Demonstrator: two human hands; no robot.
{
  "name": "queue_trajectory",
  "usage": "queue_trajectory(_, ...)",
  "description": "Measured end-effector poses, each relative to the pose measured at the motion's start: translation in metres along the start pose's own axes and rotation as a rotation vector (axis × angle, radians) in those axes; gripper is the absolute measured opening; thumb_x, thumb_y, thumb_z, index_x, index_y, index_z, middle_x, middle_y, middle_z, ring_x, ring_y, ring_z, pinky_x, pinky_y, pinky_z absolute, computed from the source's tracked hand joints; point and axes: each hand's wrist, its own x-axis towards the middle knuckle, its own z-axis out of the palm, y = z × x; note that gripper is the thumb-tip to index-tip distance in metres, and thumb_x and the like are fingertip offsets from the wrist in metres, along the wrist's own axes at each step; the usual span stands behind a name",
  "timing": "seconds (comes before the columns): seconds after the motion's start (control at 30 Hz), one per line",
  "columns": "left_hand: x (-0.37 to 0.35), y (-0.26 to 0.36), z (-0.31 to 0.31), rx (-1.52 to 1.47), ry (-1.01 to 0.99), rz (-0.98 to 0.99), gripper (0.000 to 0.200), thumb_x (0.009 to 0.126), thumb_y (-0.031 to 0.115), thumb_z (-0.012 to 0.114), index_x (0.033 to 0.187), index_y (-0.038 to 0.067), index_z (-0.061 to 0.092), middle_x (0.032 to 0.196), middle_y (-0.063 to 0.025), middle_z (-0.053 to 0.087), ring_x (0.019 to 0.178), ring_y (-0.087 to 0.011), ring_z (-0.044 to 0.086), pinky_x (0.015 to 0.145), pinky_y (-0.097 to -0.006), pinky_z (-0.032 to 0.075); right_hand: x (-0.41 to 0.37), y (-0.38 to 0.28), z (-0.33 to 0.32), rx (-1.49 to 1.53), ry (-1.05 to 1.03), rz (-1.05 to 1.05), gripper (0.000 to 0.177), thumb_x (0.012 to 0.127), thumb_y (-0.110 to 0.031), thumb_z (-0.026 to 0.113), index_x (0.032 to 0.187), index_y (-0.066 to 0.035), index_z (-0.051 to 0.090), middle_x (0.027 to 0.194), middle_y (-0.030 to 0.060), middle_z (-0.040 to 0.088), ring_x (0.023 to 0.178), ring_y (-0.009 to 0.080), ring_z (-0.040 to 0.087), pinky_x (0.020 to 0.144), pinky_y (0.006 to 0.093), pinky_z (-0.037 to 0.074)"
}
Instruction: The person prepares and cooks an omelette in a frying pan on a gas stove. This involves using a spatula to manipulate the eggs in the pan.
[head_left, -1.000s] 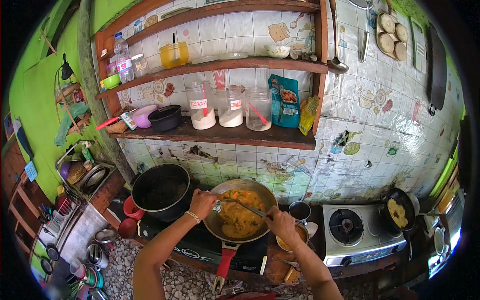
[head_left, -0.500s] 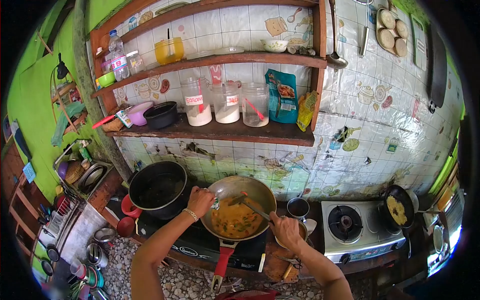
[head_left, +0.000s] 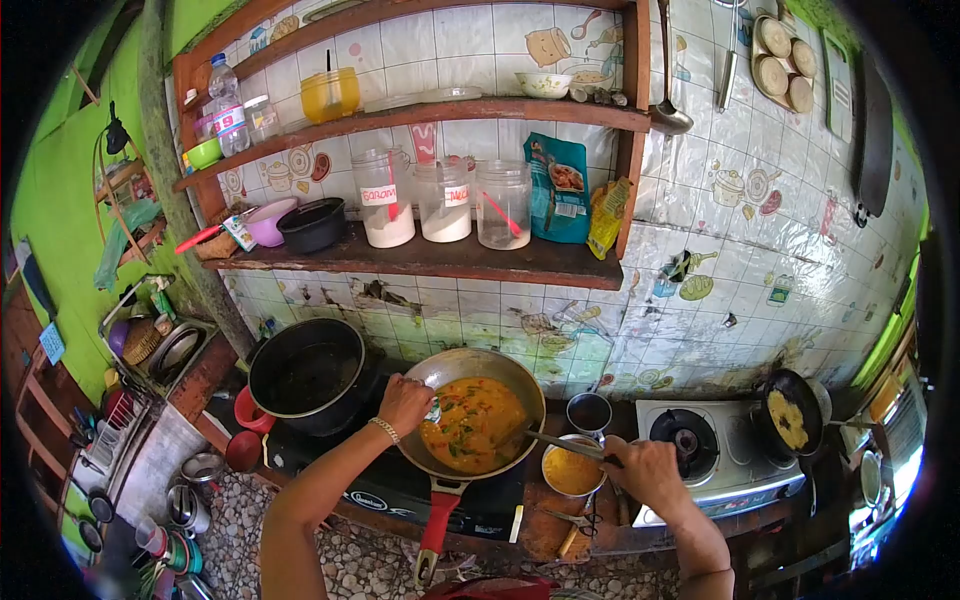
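By round metal pan (head_left: 470, 363); right fingers (head_left: 618, 455) clamped on slim utensil (head_left: 565, 445); left fingers (head_left: 410, 396) unclear

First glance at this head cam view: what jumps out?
Probably the pan of orange stew at lower centre, its red handle pointing toward the wearer. The left hand is at the pan's left rim, while the right hand holds a long utensil reaching the right rim. Above, three clear jars and a teal pouch line the wooden shelf.
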Motion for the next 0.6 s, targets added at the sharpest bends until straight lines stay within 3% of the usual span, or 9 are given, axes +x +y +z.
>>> queue_trajectory(0.17, 0.005, 0.001, 0.005, -0.020, 0.054, 0.022, 0.010, 0.073, 0.017, 0.060, 0.068, 0.009, 0.063, 0.069, -0.0077, 0.060, 0.072, -0.0211, 0.057, 0.077, -0.0359, 0.034, 0.002, -0.005, -0.036, -0.032, -0.097, 0.003, 0.022, 0.068, -0.029, 0.067, 0.083, -0.016, 0.057, 0.057, 0.0065, 0.059, 0.054, 0.0252, 0.060, 0.046, 0.0371, 0.044)
queue_trajectory(0.23, 0.007, 0.001, 0.005, -0.019, 0.066, 0.009, 0.009, 0.073, 0.016, 0.060, 0.068, 0.009, 0.063, 0.069, -0.0079, 0.060, 0.072, -0.0212, 0.057, 0.077, -0.0362, 0.035, 0.008, -0.011, -0.021, -0.022, -0.077, -0.104, 0.020, 0.071, -0.030, 0.065, 0.083, -0.017, 0.057, 0.056, 0.0067, 0.058, 0.053, 0.0246, 0.060, 0.046, 0.0365, 0.044)
queue_trajectory(0.6, 0.004, 0.001, -0.014, 0.018, 0.032, 0.004, 0.008, 0.072, 0.013, 0.059, 0.068, 0.008, 0.062, 0.068, -0.0084, 0.059, 0.069, -0.0224, 0.056, 0.076, -0.0374, 0.035, 0.053, -0.059, 0.086, 0.124, 0.008, -0.040, 0.024, 0.073, -0.024, 0.063, 0.090, -0.012, 0.051, 0.055, 0.0100, 0.056, 0.052, 0.0275, 0.059, 0.043, 0.0375, 0.044)
